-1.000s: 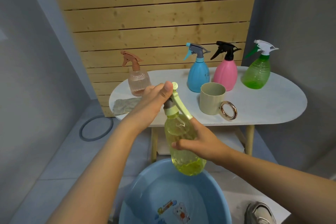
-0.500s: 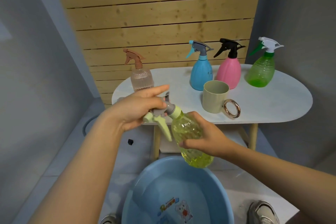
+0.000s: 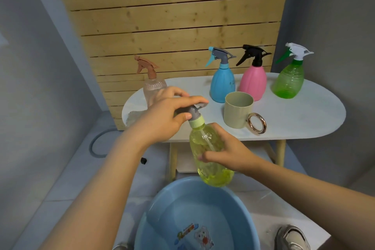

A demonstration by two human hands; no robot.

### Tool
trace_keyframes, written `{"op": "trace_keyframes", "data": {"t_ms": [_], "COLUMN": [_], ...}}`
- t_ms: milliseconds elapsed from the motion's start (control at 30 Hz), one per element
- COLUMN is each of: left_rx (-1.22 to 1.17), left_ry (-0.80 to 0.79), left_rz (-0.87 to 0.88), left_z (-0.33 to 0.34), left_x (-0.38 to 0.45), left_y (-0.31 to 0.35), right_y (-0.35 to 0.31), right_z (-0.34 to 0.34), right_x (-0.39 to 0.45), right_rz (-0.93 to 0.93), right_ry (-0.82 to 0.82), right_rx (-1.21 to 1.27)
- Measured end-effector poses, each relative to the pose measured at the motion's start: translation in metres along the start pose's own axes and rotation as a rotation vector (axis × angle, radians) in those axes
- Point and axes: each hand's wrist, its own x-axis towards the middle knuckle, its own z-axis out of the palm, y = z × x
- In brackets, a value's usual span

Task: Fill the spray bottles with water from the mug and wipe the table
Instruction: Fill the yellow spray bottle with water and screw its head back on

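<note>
Over the blue basin (image 3: 154, 217), in front of the bench (image 3: 304, 119): yellow spray bottle (image 3: 211, 160) now near upright, gripped by right hand (image 3: 225, 153). Left hand (image 3: 164, 115) clamps the trigger head (image 3: 192, 110), which has swung round since a moment ago, likely unscrewing. Mug (image 3: 238, 109) waits on bench.

Head view, forward-down, close over hands (image 3: 194, 138)

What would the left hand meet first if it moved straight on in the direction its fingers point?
The left hand grips the yellow bottle's spray head, fingers pointing right and slightly away. Straight on, it would probably meet the beige mug first, though depth is unclear and it might pass in front of it.
</note>
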Motion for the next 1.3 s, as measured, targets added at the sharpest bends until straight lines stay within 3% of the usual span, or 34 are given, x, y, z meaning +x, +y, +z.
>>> {"op": "trace_keyframes", "data": {"t_ms": [233,433,767,933,1000,1133,1300], "left_rx": [0.008,-0.056,0.015,0.072,0.015,-0.055,-0.369], "left_ry": [0.438,0.488,0.491,0.549,0.536,0.511,0.712], "left_rz": [0.146,0.167,0.127,0.227,0.227,0.170,-0.094], "left_z": [-0.001,0.012,0.023,0.026,0.027,0.028,0.048], "left_x": [0.037,0.063,0.091,0.095,0.093,0.085,0.055], "left_y": [-0.005,-0.034,-0.048,-0.058,-0.060,-0.058,-0.057], "right_y": [-0.017,-0.002,0.001,-0.023,-0.025,-0.034,-0.038], "right_z": [0.006,0.004,-0.012,-0.024,-0.020,-0.012,-0.014], "right_x": [0.052,0.099,0.129,0.128,0.129,0.131,0.129], "right_rz": [-0.120,-0.081,-0.011,-0.100,-0.108,-0.129,-0.126], "right_ry": [0.173,0.228,-0.025,0.057,0.097,0.158,0.182], "right_rx": [0.076,0.086,0.190,0.425,0.388,0.253,0.203]}}
